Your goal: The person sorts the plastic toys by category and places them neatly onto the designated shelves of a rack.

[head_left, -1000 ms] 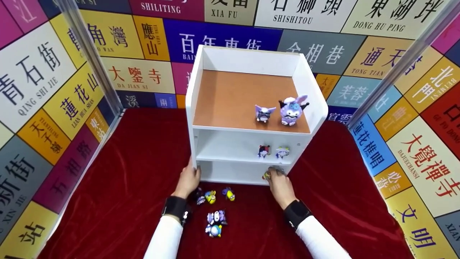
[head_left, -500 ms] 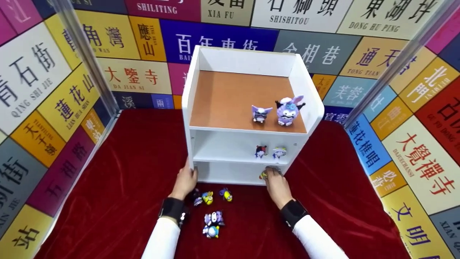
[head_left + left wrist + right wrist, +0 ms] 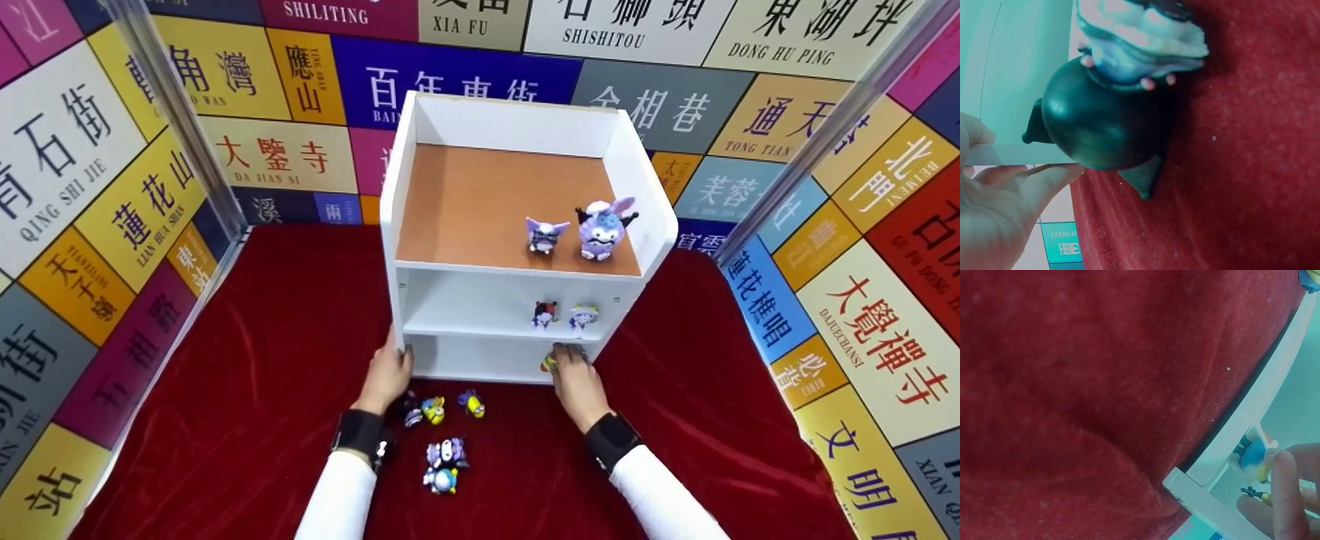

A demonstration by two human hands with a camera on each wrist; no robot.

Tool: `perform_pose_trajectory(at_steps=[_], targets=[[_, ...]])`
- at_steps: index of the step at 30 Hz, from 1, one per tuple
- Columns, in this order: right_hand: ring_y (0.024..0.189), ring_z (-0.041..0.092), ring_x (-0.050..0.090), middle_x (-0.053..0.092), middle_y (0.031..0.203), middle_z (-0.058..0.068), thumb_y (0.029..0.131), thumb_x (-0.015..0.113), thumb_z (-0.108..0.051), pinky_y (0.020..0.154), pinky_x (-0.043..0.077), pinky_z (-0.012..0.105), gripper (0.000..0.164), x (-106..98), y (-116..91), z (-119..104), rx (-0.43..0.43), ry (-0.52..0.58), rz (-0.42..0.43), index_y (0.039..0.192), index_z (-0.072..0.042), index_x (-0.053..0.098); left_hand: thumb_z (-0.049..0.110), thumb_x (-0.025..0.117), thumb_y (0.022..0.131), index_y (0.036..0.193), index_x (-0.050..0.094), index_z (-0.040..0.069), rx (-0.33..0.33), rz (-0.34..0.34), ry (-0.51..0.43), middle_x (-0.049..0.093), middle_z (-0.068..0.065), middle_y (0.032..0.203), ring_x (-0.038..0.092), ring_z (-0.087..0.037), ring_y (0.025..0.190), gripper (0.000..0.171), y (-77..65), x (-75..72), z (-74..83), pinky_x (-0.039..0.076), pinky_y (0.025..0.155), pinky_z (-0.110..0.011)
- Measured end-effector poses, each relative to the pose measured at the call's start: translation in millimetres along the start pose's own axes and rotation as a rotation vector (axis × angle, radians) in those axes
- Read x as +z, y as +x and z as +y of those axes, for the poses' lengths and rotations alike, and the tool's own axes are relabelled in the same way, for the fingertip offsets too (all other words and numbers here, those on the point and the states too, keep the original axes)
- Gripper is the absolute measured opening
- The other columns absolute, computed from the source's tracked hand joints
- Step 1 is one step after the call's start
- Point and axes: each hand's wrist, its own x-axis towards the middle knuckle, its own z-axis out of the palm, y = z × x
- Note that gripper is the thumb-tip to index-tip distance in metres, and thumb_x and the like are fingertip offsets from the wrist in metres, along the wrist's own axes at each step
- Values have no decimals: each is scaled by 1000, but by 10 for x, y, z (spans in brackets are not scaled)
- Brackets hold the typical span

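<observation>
- My left hand [image 3: 386, 379] grips the left side panel of the white shelf [image 3: 480, 296] low down, with the panel edge between thumb and fingers.
- My right hand [image 3: 579, 381] reaches into the right end of the bottom compartment; its fingers are drawn narrow and seem to pinch a yellow-and-black toy [image 3: 1259, 494], mostly hidden, so I cannot tell how firm the hold is.
- Just beside those fingers, in the same compartment, is a blue-and-white toy [image 3: 1252, 454]; I cannot tell whether a fingertip touches it.
- I judge the pinched toy light and stiff, probably hard plastic: smooth enough to slip, too small for a whole palm. Thumb and fingertip around the middle of its body suit best; its thin dark end looks the weakest part to take hold of.
- The shelf looks stiff and far heavier than any toy. Its flat panel edge gives my left hand a good grip, though the painted face may be slick.
- Near my left hand, a black round toy [image 3: 1106, 118] lies on the red cloth [image 3: 225, 390]. Its smooth ball would roll or slide under one finger, so I would take it from two sides.
- Above my right hand, a red-and-white toy [image 3: 545, 315] and a white toy [image 3: 583, 318] stand in the middle compartment, apart from each other.
</observation>
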Motion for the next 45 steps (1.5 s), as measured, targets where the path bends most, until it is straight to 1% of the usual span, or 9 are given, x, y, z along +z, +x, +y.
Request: perform_pose_trajectory(at_steps=[3,7,13,21,28,34,39,42,45], targets=[[94,43,67,66,109,21,82,76,0,69,59,52,36,-12,7,-12,8,0,-8,115,3,62,1,49,99,159,20,8,-10,-13,-13,65,-37,115,51,-16,50,67,4,-4,9,50,45,-27],[93,44,67,66,110,22,81,77,0,66,59,53,39,-21,10,-19,6,-3,-5,117,2,62,1,50,99,159,21,8,-5,1,1,67,-36,109,55,-19,51,67,4,-2,5,52,46,-29],[91,44,67,67,108,21,81,77,-1,64,59,54,38,-22,18,-15,4,-4,2,117,1,62,-1,51,98,158,24,7,20,23,10,62,-38,123,61,-26,54,66,14,1,-8,54,47,-30],[86,43,68,68,104,20,82,76,-2,62,59,52,35,-24,27,-22,7,-15,-16,115,1,63,0,50,99,159,22,8,3,7,5,63,-38,118,54,-17,49,67,16,4,-16,50,43,-26],[92,44,68,67,111,23,81,79,-5,63,60,52,45,-55,20,-51,3,-39,-33,121,2,61,1,49,99,159,21,8,3,3,0,66,-36,110,54,-18,50,66,5,7,-13,51,45,-27],[85,41,67,66,105,20,77,84,-16,54,58,51,48,-253,-22,-246,22,-88,2,116,0,60,0,49,99,159,22,9,11,5,-5,61,-37,126,58,-22,52,66,-3,31,-26,52,45,-27],[77,32,64,65,94,12,76,81,-21,44,53,43,37,-396,-44,-493,-30,-56,66,103,-4,63,0,51,97,156,27,5,30,34,23,62,-37,125,68,-37,66,64,0,29,-28,59,54,-40],[73,26,63,66,91,9,77,79,-21,46,54,36,30,-341,-92,-635,-98,9,17,99,-6,65,1,51,98,155,30,4,31,45,38,63,-37,122,70,-43,74,61,4,25,-29,60,60,-46],[86,26,67,68,103,11,84,75,-21,66,61,36,34,-214,-161,-756,-172,117,-144,113,-5,65,2,50,99,155,30,5,22,42,40,64,-36,120,70,-42,73,60,-3,29,-28,60,60,-46]])
